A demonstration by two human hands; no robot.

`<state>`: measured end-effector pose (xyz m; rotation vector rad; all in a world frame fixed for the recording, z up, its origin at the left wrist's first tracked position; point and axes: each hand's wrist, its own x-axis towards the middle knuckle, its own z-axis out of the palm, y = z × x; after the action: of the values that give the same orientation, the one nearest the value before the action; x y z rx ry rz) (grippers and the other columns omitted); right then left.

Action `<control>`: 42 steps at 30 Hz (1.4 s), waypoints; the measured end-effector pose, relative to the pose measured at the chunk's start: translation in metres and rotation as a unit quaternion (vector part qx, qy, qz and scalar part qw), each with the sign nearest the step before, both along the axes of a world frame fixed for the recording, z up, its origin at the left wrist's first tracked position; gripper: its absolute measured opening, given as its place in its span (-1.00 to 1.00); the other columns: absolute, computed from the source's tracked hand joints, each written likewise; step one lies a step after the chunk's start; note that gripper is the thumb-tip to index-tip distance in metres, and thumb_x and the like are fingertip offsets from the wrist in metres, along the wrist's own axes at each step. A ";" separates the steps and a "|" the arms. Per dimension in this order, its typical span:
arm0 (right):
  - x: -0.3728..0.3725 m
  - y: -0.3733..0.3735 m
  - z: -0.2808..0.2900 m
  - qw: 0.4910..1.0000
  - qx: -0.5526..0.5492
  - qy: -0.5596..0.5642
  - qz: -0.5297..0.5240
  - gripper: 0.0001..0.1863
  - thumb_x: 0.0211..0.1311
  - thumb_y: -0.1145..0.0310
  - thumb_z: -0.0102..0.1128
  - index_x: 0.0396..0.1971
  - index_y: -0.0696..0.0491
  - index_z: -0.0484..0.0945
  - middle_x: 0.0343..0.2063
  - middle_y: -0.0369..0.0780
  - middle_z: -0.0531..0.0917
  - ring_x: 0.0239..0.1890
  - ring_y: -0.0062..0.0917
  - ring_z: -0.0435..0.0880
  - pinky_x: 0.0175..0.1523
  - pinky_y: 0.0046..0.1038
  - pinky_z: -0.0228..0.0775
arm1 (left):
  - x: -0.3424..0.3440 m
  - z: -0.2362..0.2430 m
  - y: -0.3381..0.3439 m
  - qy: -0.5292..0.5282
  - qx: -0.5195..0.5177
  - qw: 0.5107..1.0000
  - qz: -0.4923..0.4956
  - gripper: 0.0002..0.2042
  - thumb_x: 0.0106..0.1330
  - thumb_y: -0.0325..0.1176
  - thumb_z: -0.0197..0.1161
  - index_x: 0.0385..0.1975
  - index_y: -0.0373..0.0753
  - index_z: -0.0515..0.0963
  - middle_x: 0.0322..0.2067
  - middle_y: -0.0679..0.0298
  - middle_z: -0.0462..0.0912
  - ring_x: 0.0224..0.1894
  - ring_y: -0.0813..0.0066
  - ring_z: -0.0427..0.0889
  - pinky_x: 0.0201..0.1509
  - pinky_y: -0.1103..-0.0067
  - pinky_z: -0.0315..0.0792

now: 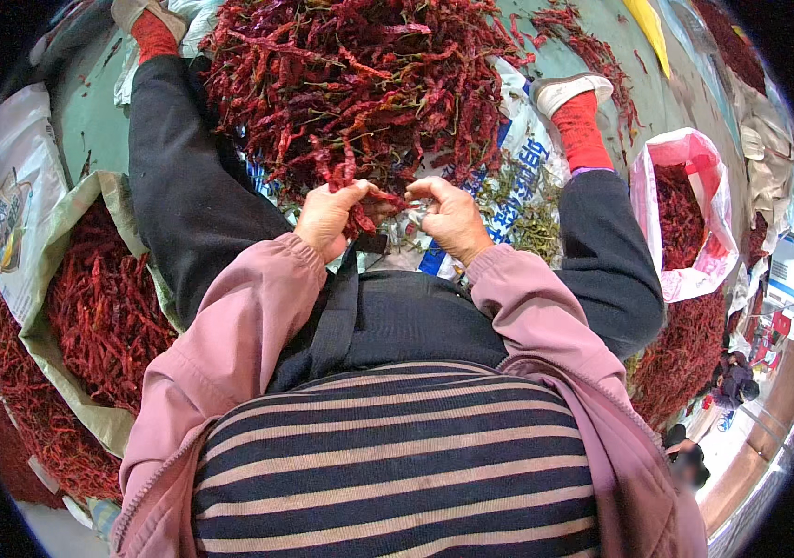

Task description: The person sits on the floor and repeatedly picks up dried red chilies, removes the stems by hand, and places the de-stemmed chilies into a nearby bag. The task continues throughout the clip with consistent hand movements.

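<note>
My left hand (324,221) is closed around several dried red chilies (361,219), some poking up past the thumb and others hanging below the fingers. Close beside it on the right, my right hand (456,219) pinches thumb and forefinger at the end of one of these chilies; the exact grip is small and partly hidden. Just beyond both hands rises a big heap of dried red chilies (360,88), many with pale stems. Greenish stems and scraps (535,209) lie on a printed blue-and-white sheet (515,139) to the right of the heap.
My outstretched legs flank the heap. An open pale green sack (39,325) of chilies stands at left, below a white printed bag (18,200). At right is a pink-and-white bag (718,219) with chilies inside. Other people (734,379) sit at the far right.
</note>
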<state>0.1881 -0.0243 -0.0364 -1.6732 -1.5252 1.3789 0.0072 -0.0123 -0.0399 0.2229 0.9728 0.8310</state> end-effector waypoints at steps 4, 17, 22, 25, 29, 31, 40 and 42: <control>0.008 0.001 -0.007 0.991 -0.081 0.102 -0.001 -0.57 -0.27 0.67 -0.05 -0.23 0.15 0.45 -0.30 -0.19 0.57 -0.44 -0.55 0.54 -0.35 -0.59 0.38 | -0.009 -0.005 -0.001 -0.029 -0.035 0.999 0.028 -0.86 0.20 -0.40 0.02 -0.40 -0.37 0.41 -0.41 0.03 0.54 -0.37 0.22 0.58 -0.28 0.43 0.49; -0.007 -0.007 0.004 0.966 -0.208 0.153 0.006 -0.84 0.05 0.57 -0.03 -0.32 0.15 0.45 -0.55 -0.31 0.55 -0.72 -0.78 0.39 -0.66 -0.71 0.23 | -0.016 -0.010 -0.006 0.012 -0.026 0.997 0.076 -0.86 0.12 -0.39 0.15 -0.40 -0.32 0.47 -0.47 0.23 0.54 -0.55 0.46 0.50 -0.48 0.57 0.42; -0.024 -0.008 0.014 0.984 -0.124 0.093 0.082 -0.76 -0.11 0.61 -0.08 -0.37 0.19 0.49 -0.63 -0.26 0.53 -0.74 -0.63 0.46 -0.64 -0.57 0.30 | -0.008 -0.004 -0.016 0.014 0.041 0.999 -0.006 -0.83 0.02 -0.42 0.24 -0.38 -0.29 0.49 -0.50 0.29 0.55 -0.61 0.60 0.43 -0.51 0.67 0.34; -0.027 -0.013 0.014 0.978 -0.114 0.153 0.081 -0.71 -0.14 0.65 -0.11 -0.33 0.22 0.48 -0.66 -0.21 0.53 -0.72 -0.58 0.50 -0.60 -0.55 0.35 | -0.008 -0.005 -0.018 0.039 0.050 0.997 -0.037 -0.90 0.07 -0.41 0.19 -0.46 -0.28 0.50 -0.51 0.28 0.56 -0.59 0.62 0.43 -0.50 0.69 0.35; -0.024 -0.016 0.012 0.979 -0.137 0.143 0.055 -0.69 -0.14 0.68 -0.16 -0.31 0.27 0.45 -0.65 -0.12 0.54 -0.69 -0.52 0.55 -0.60 -0.53 0.38 | -0.008 -0.003 -0.020 0.013 0.032 0.999 -0.010 -0.91 0.11 -0.39 0.14 -0.52 -0.27 0.48 -0.52 0.27 0.56 -0.59 0.62 0.43 -0.53 0.67 0.35; -0.025 -0.016 0.015 0.981 -0.142 0.115 0.074 -0.68 -0.14 0.70 -0.19 -0.31 0.28 0.45 -0.65 -0.10 0.54 -0.67 -0.48 0.57 -0.61 -0.51 0.40 | -0.007 -0.004 -0.021 0.025 0.044 0.999 -0.006 -0.91 0.12 -0.40 0.14 -0.52 -0.28 0.48 -0.52 0.26 0.56 -0.60 0.61 0.43 -0.54 0.65 0.36; -0.019 -0.016 0.013 0.978 -0.168 0.119 0.025 -0.75 -0.11 0.68 -0.16 -0.41 0.24 0.47 -0.66 -0.12 0.54 -0.68 -0.49 0.58 -0.62 -0.50 0.40 | 0.002 0.006 -0.023 0.079 0.103 0.991 -0.045 -0.87 0.12 -0.40 0.13 -0.58 -0.31 0.49 -0.59 0.25 0.53 -0.63 0.61 0.37 -0.52 0.69 0.27; -0.013 -0.017 0.021 0.980 -0.135 0.128 0.069 -0.76 -0.11 0.68 -0.16 -0.41 0.23 0.47 -0.64 -0.16 0.55 -0.68 -0.52 0.57 -0.60 -0.51 0.40 | -0.002 0.011 -0.020 0.008 0.046 0.998 -0.033 -0.84 0.13 -0.37 0.11 -0.60 -0.31 0.46 -0.63 0.25 0.51 -0.67 0.59 0.34 -0.56 0.67 0.24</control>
<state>0.1751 -0.0410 -0.0150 -1.4875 -1.3753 1.8682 0.0056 -0.0327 -0.0286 0.3392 0.9376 0.8143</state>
